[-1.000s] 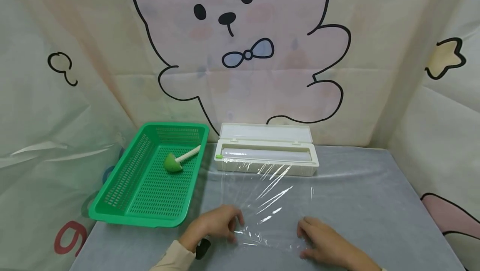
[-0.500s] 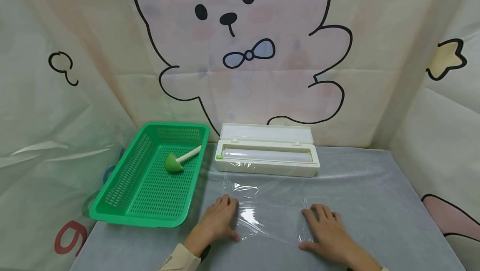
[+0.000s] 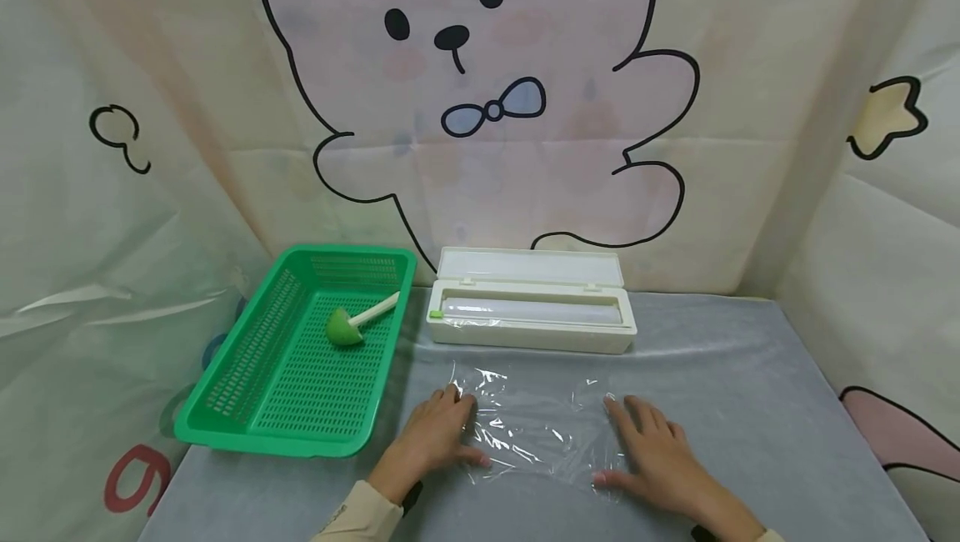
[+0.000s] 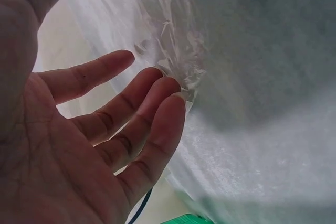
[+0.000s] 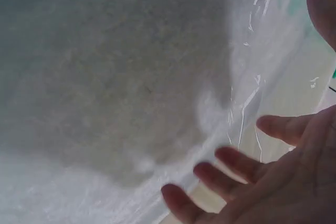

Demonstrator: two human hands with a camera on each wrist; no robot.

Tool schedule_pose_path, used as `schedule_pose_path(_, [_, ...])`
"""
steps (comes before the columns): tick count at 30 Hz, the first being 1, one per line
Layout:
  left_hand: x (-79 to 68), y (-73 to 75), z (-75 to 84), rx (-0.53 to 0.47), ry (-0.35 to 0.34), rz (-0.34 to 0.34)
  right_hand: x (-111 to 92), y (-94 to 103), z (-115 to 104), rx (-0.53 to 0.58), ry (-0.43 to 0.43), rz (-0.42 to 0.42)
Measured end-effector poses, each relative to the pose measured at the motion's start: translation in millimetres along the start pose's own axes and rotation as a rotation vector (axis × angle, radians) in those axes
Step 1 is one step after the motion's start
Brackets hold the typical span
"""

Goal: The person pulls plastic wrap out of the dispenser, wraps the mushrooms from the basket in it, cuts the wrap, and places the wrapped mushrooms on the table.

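A sheet of clear plastic wrap (image 3: pixel 532 429) lies crinkled on the grey cloth between both hands. My left hand (image 3: pixel 431 442) is at its left edge, fingers spread and relaxed; in the left wrist view the fingertips (image 4: pixel 170 111) meet the film's crumpled edge. On the right edge is my right hand (image 3: pixel 652 459), its fingers loosely extended, thumb and index beside the film. Behind the sheet stands a white cling film dispenser (image 3: pixel 532 333), lid raised, a roll of film (image 3: pixel 532 309) inside and a green slider (image 3: pixel 437 315) at its left end.
A green plastic basket (image 3: pixel 277 444) stands to the left, holding a green-headed tool with a white handle (image 3: pixel 345 328). Grey cloth (image 3: pixel 750 442) covers the table. Printed fabric walls (image 3: pixel 750 108) rise at the back and both sides.
The film, stretched from the dispenser a second ago, now lies lower and separate from it. Both hands moved slightly forward, and their fingers went from curled to spread.
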State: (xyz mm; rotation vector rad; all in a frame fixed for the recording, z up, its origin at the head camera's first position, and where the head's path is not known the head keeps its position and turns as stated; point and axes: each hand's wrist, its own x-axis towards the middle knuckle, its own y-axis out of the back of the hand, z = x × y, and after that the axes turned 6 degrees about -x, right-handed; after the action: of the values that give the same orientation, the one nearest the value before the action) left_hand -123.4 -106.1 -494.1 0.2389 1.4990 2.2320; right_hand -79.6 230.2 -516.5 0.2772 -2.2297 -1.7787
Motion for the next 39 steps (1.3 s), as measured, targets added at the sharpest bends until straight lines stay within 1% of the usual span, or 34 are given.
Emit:
schedule_pose_path(3, [2.4,0.0,-0.2,0.009,-0.007,0.006,5.1,-4.9,-2.0,0.003,-0.014,-0.034])
schedule_pose_path(5, [5.2,1.7,-0.4,-0.005,-0.015,0.027,7.8,-9.4,-3.8,0.009,-0.031,-0.053])
schedule_pose_path(7, [8.6,2.9,-1.8,-0.030,-0.025,0.079,8.7,-13.6,-5.0,0.025,-0.059,-0.071])
schedule_pose_path(8, [10.7,3.3,-2.7,-0.053,-0.023,0.122,9.0,-15.4,-5.5,0.032,-0.071,-0.082])
schedule_pose_path(9, [13.2,4.1,-3.8,-0.090,-0.016,0.175,9.2,-17.0,-5.7,0.034,-0.081,-0.090])
schedule_pose_path(10, [16.4,3.9,-5.7,-0.128,-0.007,0.243,9.2,-17.9,-6.1,0.041,-0.092,-0.103])
schedule_pose_path(11, [19.9,3.6,-7.4,-0.171,0.003,0.322,9.0,-18.4,-6.1,0.045,-0.100,-0.114])
schedule_pose_path(14, [33.4,3.8,-12.4,-0.311,0.066,0.572,9.0,-18.2,-6.4,0.054,-0.114,-0.135])
schedule_pose_path(15, [38.2,4.4,-13.8,-0.356,0.086,0.644,9.0,-18.1,-6.5,0.058,-0.114,-0.135])
schedule_pose_path(17, [47.1,5.8,-17.0,-0.421,0.126,0.753,9.0,-18.2,-6.6,0.063,-0.110,-0.133])
schedule_pose_path(18, [51.0,6.6,-18.4,-0.446,0.148,0.785,9.0,-18.4,-6.7,0.063,-0.107,-0.131])
schedule_pose_path(19, [54.5,7.3,-19.8,-0.467,0.166,0.805,8.9,-18.8,-6.7,0.064,-0.104,-0.129])
schedule_pose_path(21, [60.7,8.7,-22.3,-0.507,0.192,0.821,8.5,-19.5,-6.8,0.062,-0.101,-0.126])
schedule_pose_path(24, [68.6,10.4,-25.8,-0.534,0.218,0.818,8.4,-20.8,-6.9,0.059,-0.099,-0.123])
schedule_pose_path(28, [76.9,11.0,-30.2,-0.558,0.229,0.813,8.8,-20.9,-7.2,0.063,-0.097,-0.128])
schedule_pose_path(33, [82.6,11.1,-34.3,-0.588,0.239,0.801,9.8,-19.3,-7.6,0.061,-0.103,-0.148])
schedule_pose_path(39, [84.3,12.2,-35.1,-0.601,0.249,0.788,10.8,-19.7,-6.4,0.051,-0.105,-0.161])
